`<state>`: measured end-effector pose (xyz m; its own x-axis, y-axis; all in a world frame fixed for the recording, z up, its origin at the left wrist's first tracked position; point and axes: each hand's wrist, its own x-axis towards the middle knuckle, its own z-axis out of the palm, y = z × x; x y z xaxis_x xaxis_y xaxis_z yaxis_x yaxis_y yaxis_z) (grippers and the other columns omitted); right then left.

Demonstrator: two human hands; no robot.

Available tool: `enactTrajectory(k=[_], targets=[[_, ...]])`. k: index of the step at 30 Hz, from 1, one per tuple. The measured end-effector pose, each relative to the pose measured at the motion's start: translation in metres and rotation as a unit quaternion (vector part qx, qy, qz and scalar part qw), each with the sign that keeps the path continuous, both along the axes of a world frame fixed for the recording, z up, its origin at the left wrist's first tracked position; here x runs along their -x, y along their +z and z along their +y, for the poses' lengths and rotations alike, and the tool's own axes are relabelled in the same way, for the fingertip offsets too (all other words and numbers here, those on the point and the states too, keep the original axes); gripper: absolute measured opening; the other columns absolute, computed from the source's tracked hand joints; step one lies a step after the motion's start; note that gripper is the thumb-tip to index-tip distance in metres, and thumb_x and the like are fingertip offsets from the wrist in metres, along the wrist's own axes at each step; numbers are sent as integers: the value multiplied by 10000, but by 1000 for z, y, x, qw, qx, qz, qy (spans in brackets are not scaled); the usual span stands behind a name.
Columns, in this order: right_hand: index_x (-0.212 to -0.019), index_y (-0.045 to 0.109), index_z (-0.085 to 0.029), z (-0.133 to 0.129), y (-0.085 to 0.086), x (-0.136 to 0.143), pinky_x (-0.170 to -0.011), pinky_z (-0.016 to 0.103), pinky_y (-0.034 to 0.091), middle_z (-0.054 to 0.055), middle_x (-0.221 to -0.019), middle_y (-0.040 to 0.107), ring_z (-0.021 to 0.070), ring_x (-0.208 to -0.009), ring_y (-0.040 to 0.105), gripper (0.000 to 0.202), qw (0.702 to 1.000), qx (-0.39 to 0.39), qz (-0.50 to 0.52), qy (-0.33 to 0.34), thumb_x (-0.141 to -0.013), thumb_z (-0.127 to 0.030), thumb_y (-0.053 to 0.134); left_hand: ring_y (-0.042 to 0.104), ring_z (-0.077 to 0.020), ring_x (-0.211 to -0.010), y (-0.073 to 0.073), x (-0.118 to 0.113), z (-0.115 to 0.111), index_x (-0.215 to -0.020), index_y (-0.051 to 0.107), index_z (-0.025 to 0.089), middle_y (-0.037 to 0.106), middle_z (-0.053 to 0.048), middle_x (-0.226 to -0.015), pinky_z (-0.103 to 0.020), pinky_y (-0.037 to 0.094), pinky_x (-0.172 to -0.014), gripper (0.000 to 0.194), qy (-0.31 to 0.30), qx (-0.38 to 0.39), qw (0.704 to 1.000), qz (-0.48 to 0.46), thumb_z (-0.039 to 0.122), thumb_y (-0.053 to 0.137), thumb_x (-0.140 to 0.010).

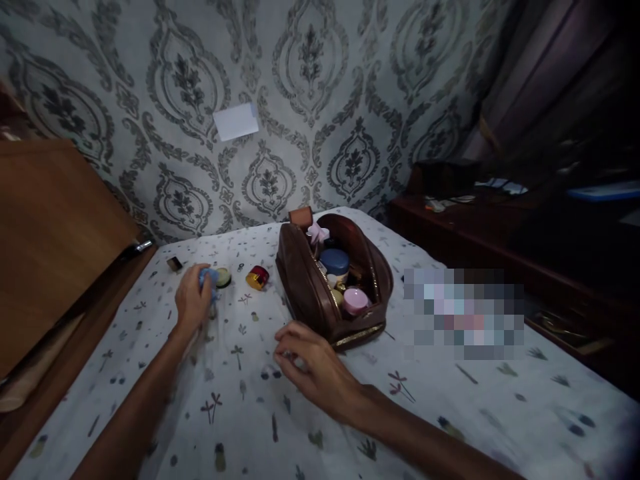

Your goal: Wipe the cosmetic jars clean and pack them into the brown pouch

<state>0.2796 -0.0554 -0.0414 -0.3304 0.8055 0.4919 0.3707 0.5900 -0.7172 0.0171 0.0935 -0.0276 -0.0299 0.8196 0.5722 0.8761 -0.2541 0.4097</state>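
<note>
My left hand [193,297] is closed on a small light blue item [209,275], close beside a round pale green container [223,277]. My right hand [310,363] hovers over the patterned sheet with its fingers curled and slightly apart, holding nothing that shows. Just behind it stands a brown bag [305,283], unzipped. Inside the bag are a blue-lidded jar [335,261], a pink round container [355,301] and a pale pink flower-shaped item [317,232]. Between my left hand and the bag sits a red and gold container [257,277].
A small dark and gold item [175,264] lies at the far left of the sheet. A wooden panel [55,233] borders the left side. Dark red furniture [425,233] stands at the right, beyond a pixelated patch. Patterned wallpaper rises behind.
</note>
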Motion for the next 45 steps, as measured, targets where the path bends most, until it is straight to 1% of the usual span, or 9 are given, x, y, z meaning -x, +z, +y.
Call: enactTrajectory(k=[2, 5, 9, 16, 20, 27, 31, 35, 45], targets=[[-801, 646, -181, 8, -6, 15, -645, 227, 485, 37, -892, 624, 124, -727, 593, 119, 997, 70, 23, 2, -874, -118, 576, 580, -306, -1186, -10, 21, 19, -1197, 623, 157, 655, -161, -1205, -448, 435, -1042, 416, 59, 44, 997, 10, 355, 372, -931], [-768, 652, -178, 19, -15, 36, -629, 222, 455, 12, -826, 617, 117, -701, 577, 101, 986, 149, 75, -3, -840, -134, 598, 610, -322, -1135, -28, 33, 31, -1098, 666, 129, 700, -182, -1106, -476, 446, -1041, 411, 36, 92, 995, 19, 390, 410, -909], [-777, 660, -186, 30, -31, 51, -653, 232, 447, 0, -780, 613, 140, -768, 596, 89, 968, 200, 152, -19, -835, -183, 593, 615, -318, -1169, -44, 29, 13, -1137, 662, 107, 699, -197, -1202, -487, 431, -1077, 464, -19, 106, 994, 27, 432, 416, -917], [-874, 655, -187, 28, -36, 44, -671, 240, 455, 29, -898, 632, 162, -872, 621, 89, 972, 175, 158, -16, -858, -258, 602, 647, -265, -1163, -22, 16, -51, -1190, 700, 205, 708, -84, -1252, -394, 490, -1028, 460, -200, 144, 966, -77, 530, 486, -944], [-929, 650, -194, 29, -36, 42, -702, 251, 475, 28, -923, 618, 160, -874, 622, 100, 979, 157, 126, -27, -850, -254, 638, 642, -268, -1135, -17, 6, -61, -1160, 704, 218, 712, -83, -1216, -410, 486, -1015, 419, -193, 141, 966, -94, 509, 488, -949], [-972, 643, -187, 31, -41, 44, -720, 261, 492, 32, -942, 617, 160, -875, 621, 139, 985, 140, 96, -36, -839, -228, 652, 589, -262, -1149, -35, -8, -60, -1174, 658, 214, 662, -108, -1201, -457, 442, -1059, 344, -214, 89, 973, 1, 398, 486, -940], [-1003, 640, -189, 31, -42, 43, -738, 264, 498, 35, -964, 636, 160, -881, 629, 162, 984, 146, 94, -45, -847, -231, 646, 636, -230, -942, -28, -12, -57, -1004, 663, 205, 682, -61, -1011, -366, 517, -875, 272, -203, 137, 962, -120, 412, 585, -846], [-1164, 626, -163, 36, -40, 46, -777, 307, 505, 78, -1043, 661, 188, -905, 635, 310, 983, 162, 58, -64, -865, -242, 639, 580, -159, -666, -21, -21, -63, -982, 636, 185, 660, -3, -820, -259, 473, -607, 362, -193, 233, 907, -291, 488, 645, -785], [-1090, 694, -192, 42, -42, 48, -786, 297, 462, 35, -977, 633, 172, -852, 587, 314, 990, 133, 44, 2, -806, -306, 766, 607, -180, -870, -39, -33, -89, -1035, 635, 179, 674, -27, -953, -271, 487, -793, 351, -252, 211, 917, -226, 486, 525, -905]])
